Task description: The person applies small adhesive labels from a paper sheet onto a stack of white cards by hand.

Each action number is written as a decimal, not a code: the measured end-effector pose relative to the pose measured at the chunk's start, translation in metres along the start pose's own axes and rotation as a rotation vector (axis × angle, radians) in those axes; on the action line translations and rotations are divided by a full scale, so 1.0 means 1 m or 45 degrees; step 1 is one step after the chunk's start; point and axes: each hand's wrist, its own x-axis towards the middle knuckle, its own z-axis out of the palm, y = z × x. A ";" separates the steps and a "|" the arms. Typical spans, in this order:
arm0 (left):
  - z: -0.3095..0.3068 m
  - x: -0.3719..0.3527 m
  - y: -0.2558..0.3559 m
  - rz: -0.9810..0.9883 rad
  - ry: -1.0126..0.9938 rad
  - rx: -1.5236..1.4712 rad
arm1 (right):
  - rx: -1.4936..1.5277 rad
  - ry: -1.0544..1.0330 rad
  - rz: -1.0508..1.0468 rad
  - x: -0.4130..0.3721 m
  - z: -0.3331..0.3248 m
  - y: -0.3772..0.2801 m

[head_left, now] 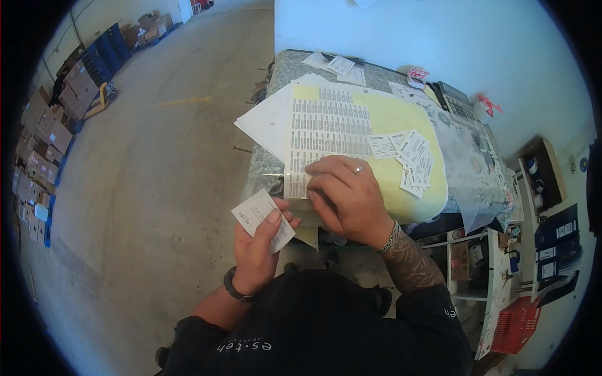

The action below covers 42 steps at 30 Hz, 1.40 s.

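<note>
White printed cards [257, 216] are held in my left hand [258, 241], its thumb lying across their face, just off the table's near left corner. My right hand [348, 197] rests with bent fingers on the lower edge of a label sheet [326, 128] printed with rows of small labels. Whether its fingertips grip a label is hidden. That sheet lies on a yellow backing sheet [411, 203]. Several white printed cards [414, 149] are spread in an overlapping group on the yellow, to the right of the label rows.
Paper sheets [266, 125] stick out at the left of the patterned table [260, 178]. A calculator [459, 103] and a white cup [483, 111] stand at the back right. Shelves [470, 294] and a red basket [515, 326] are at the lower right.
</note>
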 end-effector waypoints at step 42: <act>0.011 0.001 0.008 -0.257 -0.063 0.009 | -0.122 0.253 -0.404 -0.004 -0.008 -0.031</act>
